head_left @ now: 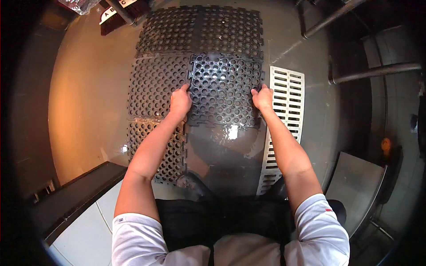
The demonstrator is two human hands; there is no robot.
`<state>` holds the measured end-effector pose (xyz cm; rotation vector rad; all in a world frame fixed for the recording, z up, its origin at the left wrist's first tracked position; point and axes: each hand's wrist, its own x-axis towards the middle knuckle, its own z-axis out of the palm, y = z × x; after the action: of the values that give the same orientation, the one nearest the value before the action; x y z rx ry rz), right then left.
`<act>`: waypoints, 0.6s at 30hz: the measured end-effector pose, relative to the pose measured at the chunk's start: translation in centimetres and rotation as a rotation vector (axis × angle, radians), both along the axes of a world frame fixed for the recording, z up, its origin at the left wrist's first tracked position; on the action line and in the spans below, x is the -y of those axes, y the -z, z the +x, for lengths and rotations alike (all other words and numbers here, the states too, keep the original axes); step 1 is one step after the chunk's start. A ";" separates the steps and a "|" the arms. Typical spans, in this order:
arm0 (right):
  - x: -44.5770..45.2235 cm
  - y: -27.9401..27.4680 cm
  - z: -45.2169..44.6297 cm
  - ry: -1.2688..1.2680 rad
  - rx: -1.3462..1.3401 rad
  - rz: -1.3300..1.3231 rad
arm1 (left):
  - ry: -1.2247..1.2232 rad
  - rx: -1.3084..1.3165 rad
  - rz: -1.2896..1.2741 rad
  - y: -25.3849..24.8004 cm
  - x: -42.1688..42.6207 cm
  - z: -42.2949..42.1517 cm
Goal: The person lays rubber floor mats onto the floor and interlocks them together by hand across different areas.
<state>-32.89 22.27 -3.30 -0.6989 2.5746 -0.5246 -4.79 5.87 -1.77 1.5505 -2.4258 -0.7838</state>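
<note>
A wet black rubber floor mat tile [224,101] with round holes lies in front of me, shiny with water. My left hand [180,102] is closed on its left edge, beside the joint with the neighbouring mat tile [155,86]. At the opposite edge my right hand [262,98] is closed on the tile, close to the white drain grate. The fingertips of both hands are partly hidden at the tile's edges. Interlocking teeth show along the tile's near and left edges.
More perforated mat tiles [166,31] lie beyond, and another tile [171,137] is at near left. A white slotted drain grate [287,95] runs along the right. A brush [117,17] stands at the far left. Metal legs [377,73] stick out at right. Wet floor [222,150] shows between my feet and the tile.
</note>
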 end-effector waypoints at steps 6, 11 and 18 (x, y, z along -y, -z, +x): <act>-0.8 0.3 -0.3 -0.055 -0.018 0.013 | 0.036 -0.032 0.095 0.2 -0.7 0.7; -1.6 0.5 -1.7 -0.052 -0.023 -0.061 | -0.029 -0.066 0.121 1.6 -0.8 -0.1; -2.0 1.1 -2.9 0.137 0.183 -0.078 | -0.241 -0.119 0.124 1.0 -2.1 0.0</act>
<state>-35.79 24.26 -4.35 -0.4775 2.4515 -0.7028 -4.76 7.98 -2.78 1.7453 -2.0932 -0.9619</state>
